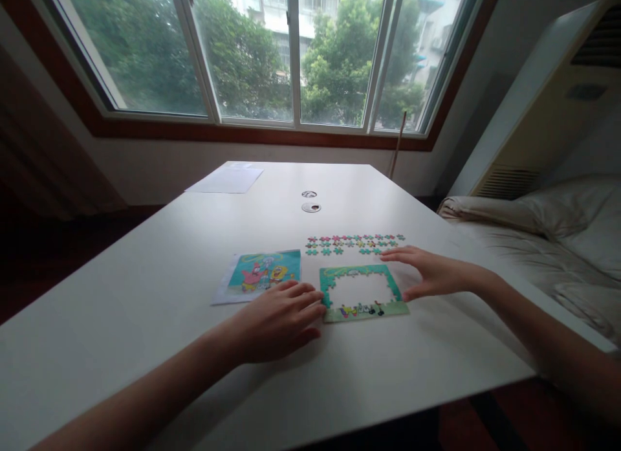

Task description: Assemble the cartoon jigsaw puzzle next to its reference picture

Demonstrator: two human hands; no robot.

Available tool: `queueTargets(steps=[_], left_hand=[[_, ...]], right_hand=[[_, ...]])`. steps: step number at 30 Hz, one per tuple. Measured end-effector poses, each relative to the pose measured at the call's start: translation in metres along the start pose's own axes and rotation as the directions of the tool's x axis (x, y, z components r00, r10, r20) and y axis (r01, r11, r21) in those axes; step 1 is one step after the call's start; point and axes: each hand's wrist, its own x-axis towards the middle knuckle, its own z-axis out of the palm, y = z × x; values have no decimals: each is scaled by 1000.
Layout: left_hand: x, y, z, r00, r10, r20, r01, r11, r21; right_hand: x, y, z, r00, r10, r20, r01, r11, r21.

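A jigsaw puzzle [366, 314] lies flat before me, its border joined into a ring around a bare middle. My left hand [284, 318] rests palm down at its left edge, fingers stretched out and partly over the corner of a printed cartoon picture [250, 277]. At the puzzle's right side is my right hand [431, 273], fingers and thumb apart, the thumb by the border's right edge. Its fingertips reach near the end of the lowest row of loose puzzle pieces [338, 242], laid out in rows behind the border. I see nothing held in either hand.
The white table [145, 289] stretches toward the window. Sheets of paper [226, 179] lie at its far left, and two round cable-hole covers [311, 208] are set in its top. A padded sofa [533, 244] stands at the right, with a tall air conditioner [538, 95] behind.
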Motion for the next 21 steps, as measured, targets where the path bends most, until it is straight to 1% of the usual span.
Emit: queueTargets(steps=[3,5,11,14,18,21], left_hand=[[0,0,0,1000,4,-5,-4,1000,-11],[0,0,0,1000,6,-7,-6,1000,-22],[0,-1,2,1000,10,-23,-11,1000,-29],[0,0,2,1000,7,-14,-7,999,-39],[1,0,2,1000,1,1,0,999,-45],[1,-1,3,1000,7,-10,-8,999,-39]], right_hand=[[-16,2,5,996,80,37,-81,996,41],[-20,0,9,993,104,52,-106,993,49],[-13,-8,18,998,56,5,-56,998,16],[-12,-8,19,998,57,-11,-56,998,5],[-12,-8,19,998,70,-2,-70,998,3],[-11,-9,19,997,71,-3,-71,997,11]])
